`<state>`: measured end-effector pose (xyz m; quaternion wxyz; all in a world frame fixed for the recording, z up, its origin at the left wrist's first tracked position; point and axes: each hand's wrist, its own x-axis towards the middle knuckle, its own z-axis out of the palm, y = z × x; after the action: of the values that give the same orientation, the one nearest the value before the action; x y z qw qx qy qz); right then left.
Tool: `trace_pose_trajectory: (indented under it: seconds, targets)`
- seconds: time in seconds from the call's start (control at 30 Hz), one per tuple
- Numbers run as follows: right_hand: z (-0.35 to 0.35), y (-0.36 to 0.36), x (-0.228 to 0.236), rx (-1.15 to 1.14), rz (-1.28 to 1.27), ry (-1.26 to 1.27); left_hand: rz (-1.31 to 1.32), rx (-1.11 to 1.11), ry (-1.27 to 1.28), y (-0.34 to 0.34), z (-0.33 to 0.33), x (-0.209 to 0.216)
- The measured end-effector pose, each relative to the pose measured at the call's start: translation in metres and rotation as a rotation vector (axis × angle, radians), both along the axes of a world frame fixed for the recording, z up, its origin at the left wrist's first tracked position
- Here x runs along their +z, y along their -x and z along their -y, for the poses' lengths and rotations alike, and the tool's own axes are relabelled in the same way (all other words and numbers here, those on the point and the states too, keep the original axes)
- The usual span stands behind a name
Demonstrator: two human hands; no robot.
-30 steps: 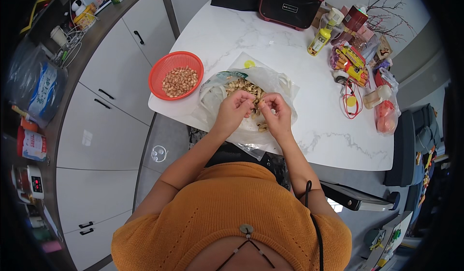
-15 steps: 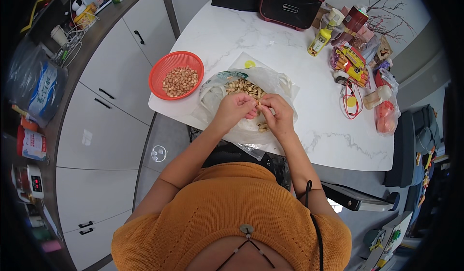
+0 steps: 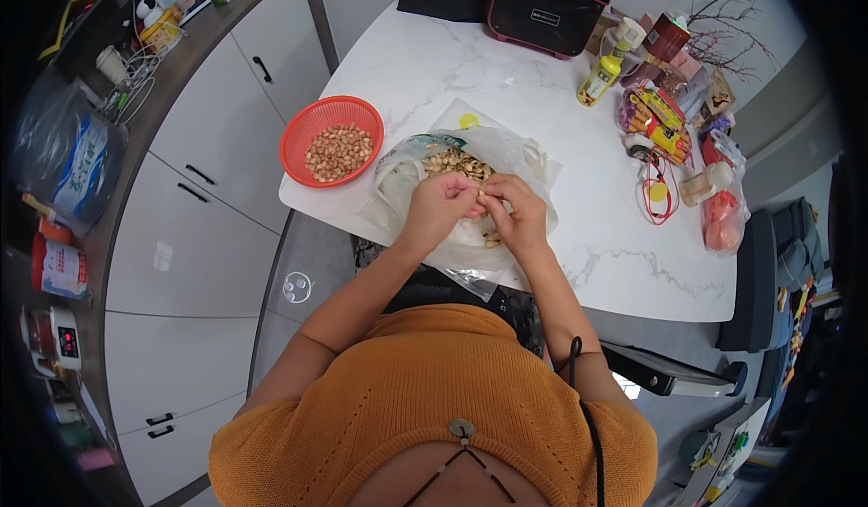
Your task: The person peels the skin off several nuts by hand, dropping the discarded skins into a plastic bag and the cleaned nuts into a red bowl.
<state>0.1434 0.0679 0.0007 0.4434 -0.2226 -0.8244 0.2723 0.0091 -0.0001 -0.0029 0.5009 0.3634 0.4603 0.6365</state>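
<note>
On the table [image 3: 633, 236], the basket [image 3: 298, 138] of peanuts [image 3: 339, 153] stands left of the bag [image 3: 523, 154].

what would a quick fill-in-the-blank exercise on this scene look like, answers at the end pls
1. The basket that holds the kernels is ____ in colour.
2. In the picture, the basket stands to the ____ of the plastic bag.
3. Compared with the right hand, the left hand is ____ (nearer to / farther from) the basket.
4. The body of the bottle on the table is mostly ____ in colour.

Missing words: red; left; nearer to; yellow
</note>
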Motion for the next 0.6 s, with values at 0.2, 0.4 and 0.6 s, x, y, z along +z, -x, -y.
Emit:
trace_pose_trajectory:
  seconds: [0.2, 0.4, 0.6]
  targets:
    - [-0.003, 0.001, -0.003, 0.073, -0.079, 0.160, 0.019, 0.032, -0.007, -0.002, 0.000, -0.001]
    - [-0.006, 0.003, -0.003, 0.111, -0.122, 0.304, 0.211, 0.046, 0.121, 0.001, -0.004, -0.002]
    - [-0.009, 0.005, 0.008, 0.156, -0.047, 0.277, 0.464, -0.035, 0.131, 0.007, -0.006, -0.014]
